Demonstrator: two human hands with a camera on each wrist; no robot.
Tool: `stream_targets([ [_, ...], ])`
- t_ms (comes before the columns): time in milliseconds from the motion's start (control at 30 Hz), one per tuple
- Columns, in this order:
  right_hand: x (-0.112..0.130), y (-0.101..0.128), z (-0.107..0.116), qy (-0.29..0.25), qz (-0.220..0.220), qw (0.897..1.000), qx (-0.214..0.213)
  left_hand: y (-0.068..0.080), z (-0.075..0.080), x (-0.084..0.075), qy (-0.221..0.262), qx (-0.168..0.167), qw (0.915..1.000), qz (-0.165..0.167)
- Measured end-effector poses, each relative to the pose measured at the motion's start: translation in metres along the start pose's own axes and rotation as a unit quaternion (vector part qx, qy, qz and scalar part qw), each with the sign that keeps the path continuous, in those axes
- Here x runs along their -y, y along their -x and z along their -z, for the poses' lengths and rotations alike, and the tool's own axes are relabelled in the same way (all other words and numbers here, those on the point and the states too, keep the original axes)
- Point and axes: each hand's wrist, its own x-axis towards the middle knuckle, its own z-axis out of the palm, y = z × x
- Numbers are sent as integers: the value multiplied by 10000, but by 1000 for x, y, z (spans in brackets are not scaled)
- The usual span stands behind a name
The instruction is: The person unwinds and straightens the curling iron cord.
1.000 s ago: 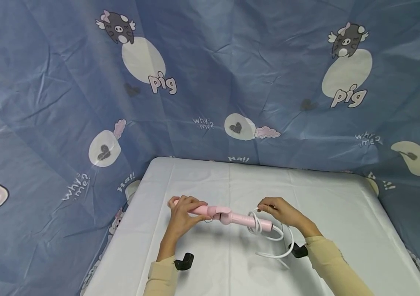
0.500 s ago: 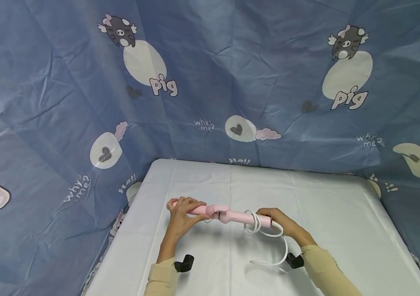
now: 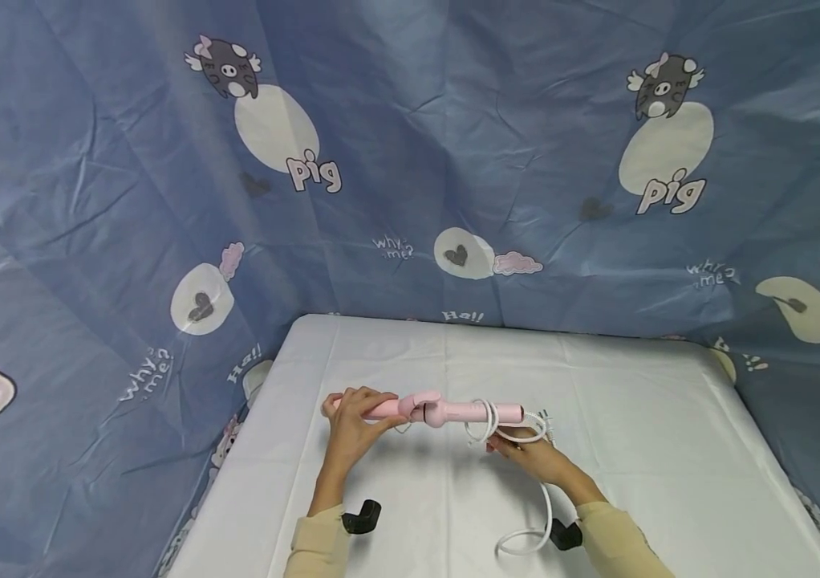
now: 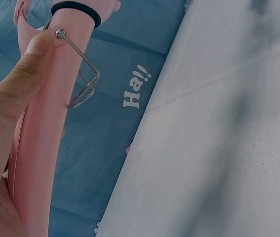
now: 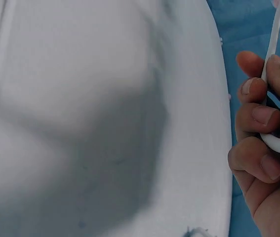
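Note:
A pink curling iron (image 3: 446,411) is held level just above the white-covered table (image 3: 641,401). My left hand (image 3: 358,408) grips its barrel end; in the left wrist view the thumb (image 4: 23,81) presses on the pink barrel (image 4: 43,133) beside a bent wire stand (image 4: 84,84). A white cord (image 3: 484,419) is looped around the handle and trails down to a curl (image 3: 525,539) near the front edge. My right hand (image 3: 509,444) sits just below the handle and pinches the cord; the right wrist view shows the cord (image 5: 270,52) with fingers (image 5: 253,116) curled round it.
A blue cloth backdrop (image 3: 410,160) printed with pigs and words walls in the table at the back and both sides. The cord's plug (image 3: 546,417) lies right of the handle's end. Black wrist mounts (image 3: 361,514) show on both cream sleeves.
My right hand has moved from above the handle's right end to below it, carrying the cord round the handle. The curling iron has levelled out. My left hand has kept its grip.

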Motion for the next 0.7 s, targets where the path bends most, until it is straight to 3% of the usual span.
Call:
stream_targets([
  [100, 70, 3, 17, 238, -566, 9979, 184, 0, -1, 0, -50, -44, 10000, 63],
  [233, 93, 3, 16, 58, -714, 9972, 222, -1, -1, -1, -69, -67, 9998, 189],
  [500, 69, 11, 0, -190, -708, 9973, 23, -2, 0, -2, -115, -47, 9995, 297],
  [700, 73, 15, -1, 28, -782, 9969, 33, -4, 0, -3, -157, -58, 9993, 322],
])
